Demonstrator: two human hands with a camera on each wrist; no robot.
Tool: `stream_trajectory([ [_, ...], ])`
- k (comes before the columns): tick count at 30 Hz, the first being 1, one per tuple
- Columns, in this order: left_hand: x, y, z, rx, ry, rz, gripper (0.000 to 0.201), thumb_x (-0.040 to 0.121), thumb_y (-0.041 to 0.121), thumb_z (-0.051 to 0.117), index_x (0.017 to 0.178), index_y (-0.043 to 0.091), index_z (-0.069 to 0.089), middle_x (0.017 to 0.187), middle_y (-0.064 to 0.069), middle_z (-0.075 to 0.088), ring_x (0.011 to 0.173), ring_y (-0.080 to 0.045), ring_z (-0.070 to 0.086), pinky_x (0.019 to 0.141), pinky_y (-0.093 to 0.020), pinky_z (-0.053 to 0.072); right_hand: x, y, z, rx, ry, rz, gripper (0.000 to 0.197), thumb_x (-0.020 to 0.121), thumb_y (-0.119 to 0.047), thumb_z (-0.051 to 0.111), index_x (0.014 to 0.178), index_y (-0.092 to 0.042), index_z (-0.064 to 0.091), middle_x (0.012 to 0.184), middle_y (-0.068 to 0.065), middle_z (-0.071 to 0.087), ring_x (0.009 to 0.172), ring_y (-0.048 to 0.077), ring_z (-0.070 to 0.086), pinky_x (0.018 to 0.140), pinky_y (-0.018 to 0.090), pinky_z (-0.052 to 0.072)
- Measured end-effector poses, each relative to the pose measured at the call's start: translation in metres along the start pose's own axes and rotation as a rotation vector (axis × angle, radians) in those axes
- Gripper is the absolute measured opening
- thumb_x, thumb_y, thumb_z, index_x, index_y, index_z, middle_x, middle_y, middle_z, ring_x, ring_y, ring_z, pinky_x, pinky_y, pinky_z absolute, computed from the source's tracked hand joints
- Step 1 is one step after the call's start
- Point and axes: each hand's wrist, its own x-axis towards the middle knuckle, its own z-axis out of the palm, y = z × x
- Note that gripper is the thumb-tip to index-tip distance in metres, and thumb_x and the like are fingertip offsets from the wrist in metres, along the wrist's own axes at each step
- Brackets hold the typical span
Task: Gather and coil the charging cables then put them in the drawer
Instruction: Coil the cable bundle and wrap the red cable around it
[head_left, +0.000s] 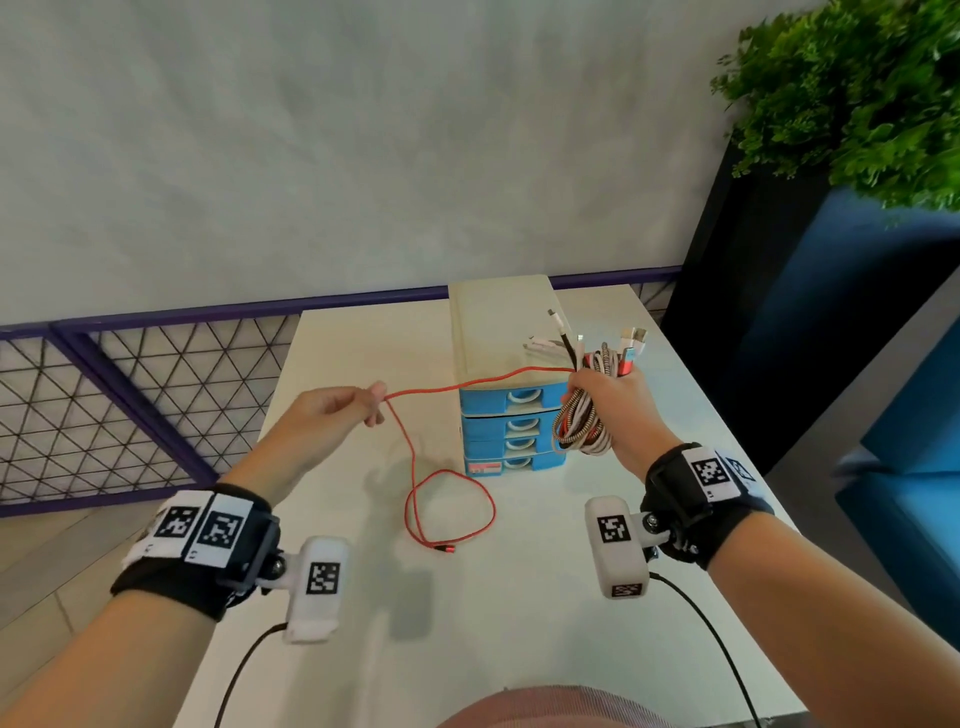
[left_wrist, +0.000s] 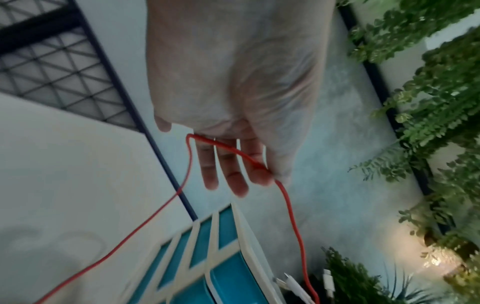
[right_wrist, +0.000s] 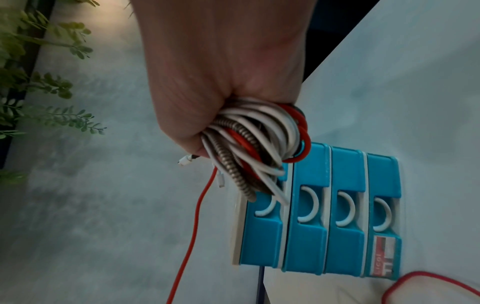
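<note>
The right hand (head_left: 605, 400) squeezes a bunch of coiled cables (head_left: 582, 423) so the loops stay together. The left hand (head_left: 332, 413) pinches the red cable (head_left: 413, 457) to pull it up. Its end lies on the worktop (head_left: 519, 597), by the closed drawers (head_left: 511, 431).

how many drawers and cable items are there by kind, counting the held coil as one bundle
blue drawers: 4, all shut
red cable: 1, pinched by the left hand, its end lying on the table
coiled cable bundle: 1, gripped in the right hand
total: 6
</note>
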Motion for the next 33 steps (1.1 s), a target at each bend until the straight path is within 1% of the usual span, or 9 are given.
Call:
stream_trajectory([
  [5,0.014,-0.013,-0.011,0.433,-0.047,-0.053,0.038,0.093,0.041,0.051,0.07,0.013,0.061,0.066,-0.002,0.061,0.06,-0.018,0.054,0.06,-0.028,0.041,0.002,-0.003,-0.003,0.085,-0.042,0.002,0.007,0.083,-0.009,0.062,0.088,-0.005,0.064,0.072,0.011,0.071,0.061,0.021,0.068,0.065,0.033,0.058],
  [9,0.013,-0.014,0.007,0.763,-0.144,-0.047,0.018,0.087,0.045,0.053,0.086,0.034,0.067,0.098,0.018,0.066,0.097,-0.011,0.06,0.095,-0.042,0.043,-0.011,-0.011,0.005,0.204,-0.215,0.026,0.008,0.086,-0.006,0.063,0.093,-0.004,0.061,0.076,0.015,0.068,0.064,0.024,0.068,0.068,0.035,0.058],
  [16,0.007,0.041,0.063,0.145,0.023,0.21,0.056,0.096,0.029,0.05,0.146,0.019,0.026,0.141,0.002,0.042,0.127,-0.011,0.044,0.105,-0.032,0.039,-0.036,-0.018,0.024,0.168,-0.504,0.054,0.007,0.087,-0.009,0.064,0.085,-0.004,0.068,0.078,0.015,0.069,0.069,0.024,0.068,0.071,0.034,0.057],
  [19,0.007,0.049,0.061,0.468,0.12,0.567,0.08,0.092,0.017,0.057,0.151,0.023,0.005,0.16,0.0,0.007,0.146,-0.014,0.014,0.116,-0.032,0.019,-0.04,-0.018,0.024,0.121,-0.577,0.093,0.008,0.088,-0.008,0.063,0.084,-0.003,0.068,0.076,0.014,0.069,0.068,0.023,0.068,0.066,0.031,0.056],
  [22,0.006,0.051,0.058,0.986,0.048,0.779,0.069,0.094,0.022,0.054,0.149,0.032,0.014,0.16,0.002,0.01,0.148,-0.018,0.005,0.117,-0.046,0.006,-0.042,-0.02,0.023,0.01,-0.6,0.084,0.007,0.087,-0.005,0.063,0.083,-0.001,0.068,0.074,0.015,0.068,0.064,0.022,0.067,0.064,0.031,0.056],
  [25,0.005,0.052,0.057,1.16,-0.106,0.661,0.028,0.098,0.033,0.043,0.126,0.032,0.047,0.126,0.01,0.053,0.134,-0.014,0.038,0.114,-0.056,-0.006,-0.043,-0.021,0.024,-0.142,-0.589,0.067,0.005,0.084,-0.005,0.065,0.083,-0.002,0.069,0.073,0.014,0.07,0.063,0.022,0.067,0.067,0.032,0.059],
  [27,0.006,0.056,0.055,1.168,-0.209,0.526,0.015,0.1,0.034,0.038,0.102,0.031,0.052,0.097,0.013,0.054,0.108,-0.012,0.055,0.115,-0.054,0.001,-0.041,-0.02,0.025,-0.267,-0.56,0.028,0.006,0.081,-0.007,0.068,0.086,-0.004,0.068,0.076,0.014,0.072,0.068,0.023,0.069,0.076,0.036,0.06],
  [30,0.006,0.06,0.055,0.953,-0.415,0.299,0.023,0.101,0.03,0.037,0.102,0.017,0.056,0.103,-0.001,0.053,0.091,-0.018,0.053,0.097,-0.04,0.038,-0.04,-0.018,0.027,-0.449,-0.533,-0.036,0.015,0.077,-0.013,0.07,0.088,-0.002,0.068,0.083,0.014,0.074,0.077,0.026,0.072,0.083,0.04,0.059],
  [33,0.004,0.062,0.055,0.824,-0.513,0.256,0.026,0.102,0.025,0.035,0.102,0.008,0.055,0.101,-0.007,0.054,0.083,-0.018,0.05,0.073,-0.03,0.045,-0.041,-0.019,0.028,-0.538,-0.528,-0.052,0.019,0.079,-0.018,0.07,0.094,-0.007,0.066,0.085,0.01,0.075,0.079,0.023,0.073,0.078,0.035,0.059],
])
